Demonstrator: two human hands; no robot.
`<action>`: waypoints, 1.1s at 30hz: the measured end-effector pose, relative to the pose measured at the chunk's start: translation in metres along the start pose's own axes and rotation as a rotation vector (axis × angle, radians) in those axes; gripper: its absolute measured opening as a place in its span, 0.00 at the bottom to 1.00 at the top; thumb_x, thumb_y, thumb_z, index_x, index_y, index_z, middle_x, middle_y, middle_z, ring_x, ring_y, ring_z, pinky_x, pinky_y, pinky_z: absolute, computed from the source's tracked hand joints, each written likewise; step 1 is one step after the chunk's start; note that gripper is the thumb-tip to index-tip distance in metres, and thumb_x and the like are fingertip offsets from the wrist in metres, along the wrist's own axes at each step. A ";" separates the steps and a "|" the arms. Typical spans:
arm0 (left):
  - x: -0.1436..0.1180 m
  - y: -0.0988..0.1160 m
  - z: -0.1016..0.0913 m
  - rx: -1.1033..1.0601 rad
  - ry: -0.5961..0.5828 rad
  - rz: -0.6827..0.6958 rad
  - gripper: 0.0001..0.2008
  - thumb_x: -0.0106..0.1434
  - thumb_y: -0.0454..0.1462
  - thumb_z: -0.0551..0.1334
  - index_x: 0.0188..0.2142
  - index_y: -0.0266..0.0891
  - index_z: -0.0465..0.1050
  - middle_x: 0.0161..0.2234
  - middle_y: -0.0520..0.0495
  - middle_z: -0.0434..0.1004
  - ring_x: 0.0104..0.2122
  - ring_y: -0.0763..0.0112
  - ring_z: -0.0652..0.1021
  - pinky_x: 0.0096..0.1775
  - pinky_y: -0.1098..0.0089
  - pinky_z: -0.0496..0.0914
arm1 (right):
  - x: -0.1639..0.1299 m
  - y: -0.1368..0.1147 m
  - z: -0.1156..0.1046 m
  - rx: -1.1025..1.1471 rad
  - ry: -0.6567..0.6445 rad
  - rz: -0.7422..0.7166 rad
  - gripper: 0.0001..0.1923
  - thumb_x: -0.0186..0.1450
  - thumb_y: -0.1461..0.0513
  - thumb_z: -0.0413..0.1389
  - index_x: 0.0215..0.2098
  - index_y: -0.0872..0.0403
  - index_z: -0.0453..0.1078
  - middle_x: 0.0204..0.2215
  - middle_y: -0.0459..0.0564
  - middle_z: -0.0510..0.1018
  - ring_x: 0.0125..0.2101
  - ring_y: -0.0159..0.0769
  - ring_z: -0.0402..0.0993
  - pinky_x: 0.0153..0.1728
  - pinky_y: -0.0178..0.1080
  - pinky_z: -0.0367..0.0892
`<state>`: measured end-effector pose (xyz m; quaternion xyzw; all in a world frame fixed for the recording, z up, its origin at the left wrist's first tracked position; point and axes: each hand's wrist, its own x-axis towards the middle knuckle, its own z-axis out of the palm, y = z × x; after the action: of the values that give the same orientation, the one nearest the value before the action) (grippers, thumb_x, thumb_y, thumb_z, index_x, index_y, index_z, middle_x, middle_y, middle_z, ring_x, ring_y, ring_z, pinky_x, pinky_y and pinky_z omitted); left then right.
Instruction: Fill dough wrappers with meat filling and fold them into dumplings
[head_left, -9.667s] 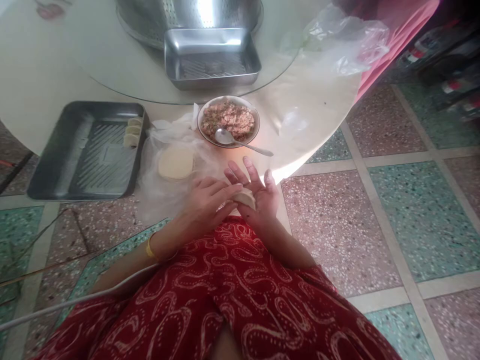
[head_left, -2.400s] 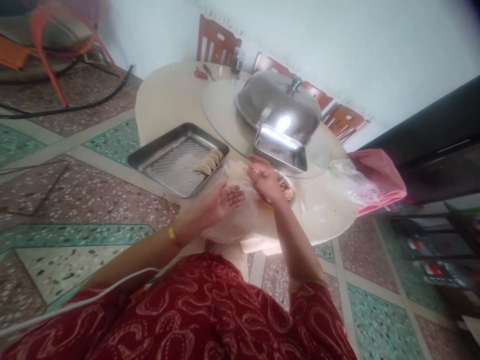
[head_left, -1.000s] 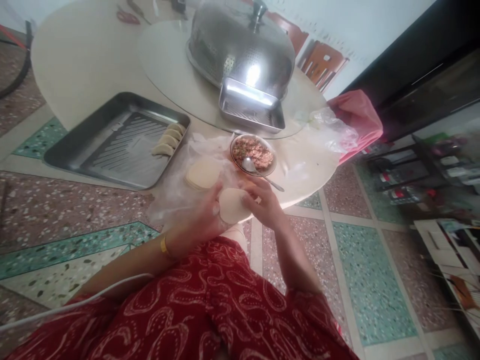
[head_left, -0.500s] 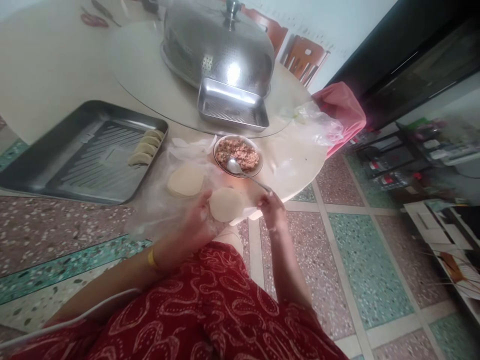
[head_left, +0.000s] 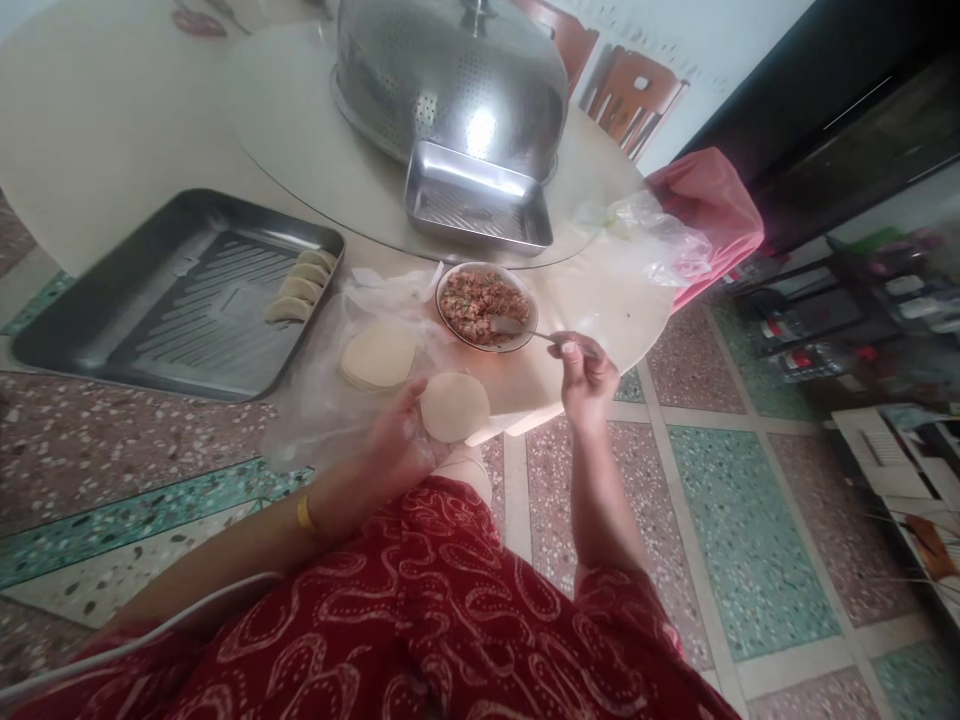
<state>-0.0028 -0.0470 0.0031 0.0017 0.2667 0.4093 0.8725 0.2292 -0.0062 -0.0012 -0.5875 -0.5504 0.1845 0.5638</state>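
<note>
On the fingers of my left hand [head_left: 397, 440] rests a round dumpling wrapper [head_left: 454, 407], flat and with nothing on it. My right hand [head_left: 587, 375] grips the handle of a metal spoon [head_left: 510, 326], whose bowl is partly sunk in minced filling [head_left: 480, 300]. That filling lies in a white bowl [head_left: 535, 312] near the table edge. A stack of wrappers [head_left: 379, 354] sits on a clear plastic sheet [head_left: 315, 400] to the left. Several folded dumplings [head_left: 296, 288] line the right side of a large metal tray [head_left: 150, 370].
A smaller metal tray [head_left: 480, 205] stands behind the bowl, before a large perforated metal dome [head_left: 457, 80] with a knob. A pink bag [head_left: 712, 210] and clear plastic [head_left: 652, 235] hang at the table's right edge. Wooden chairs [head_left: 630, 95] stand behind.
My right hand has moved right and up, and the spoon's bowl has turned over and dipped into the filling. The left hand keeps holding the wrapper. The view has shifted slightly.
</note>
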 end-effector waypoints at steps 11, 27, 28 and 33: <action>-0.001 0.004 0.013 -0.002 0.113 0.017 0.14 0.70 0.39 0.55 0.45 0.34 0.77 0.38 0.43 0.82 0.41 0.64 0.81 0.45 0.67 0.76 | 0.011 -0.002 -0.003 -0.217 -0.229 -0.250 0.12 0.69 0.49 0.54 0.39 0.42 0.77 0.38 0.45 0.84 0.42 0.41 0.81 0.47 0.50 0.76; -0.001 0.003 0.017 -0.016 0.131 0.002 0.16 0.71 0.38 0.54 0.49 0.33 0.76 0.42 0.42 0.83 0.42 0.63 0.82 0.44 0.67 0.77 | 0.032 -0.038 -0.012 -0.213 -0.540 -0.365 0.11 0.70 0.51 0.55 0.37 0.41 0.78 0.38 0.42 0.85 0.41 0.38 0.81 0.48 0.47 0.76; -0.001 0.003 0.015 -0.017 0.129 0.006 0.16 0.71 0.39 0.55 0.50 0.33 0.76 0.42 0.42 0.83 0.42 0.63 0.82 0.43 0.67 0.77 | 0.033 -0.038 -0.011 -0.227 -0.584 -0.357 0.12 0.70 0.50 0.54 0.37 0.41 0.78 0.37 0.42 0.86 0.41 0.38 0.81 0.48 0.47 0.76; -0.002 0.004 0.011 -0.033 0.136 0.005 0.15 0.71 0.39 0.55 0.49 0.33 0.76 0.43 0.41 0.83 0.41 0.62 0.82 0.45 0.65 0.77 | 0.034 -0.036 -0.015 -0.258 -0.660 -0.312 0.15 0.70 0.48 0.53 0.36 0.43 0.78 0.36 0.43 0.85 0.39 0.38 0.80 0.45 0.48 0.77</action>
<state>-0.0011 -0.0430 0.0145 -0.0399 0.3187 0.4152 0.8511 0.2371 0.0070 0.0480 -0.4719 -0.8035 0.2051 0.2994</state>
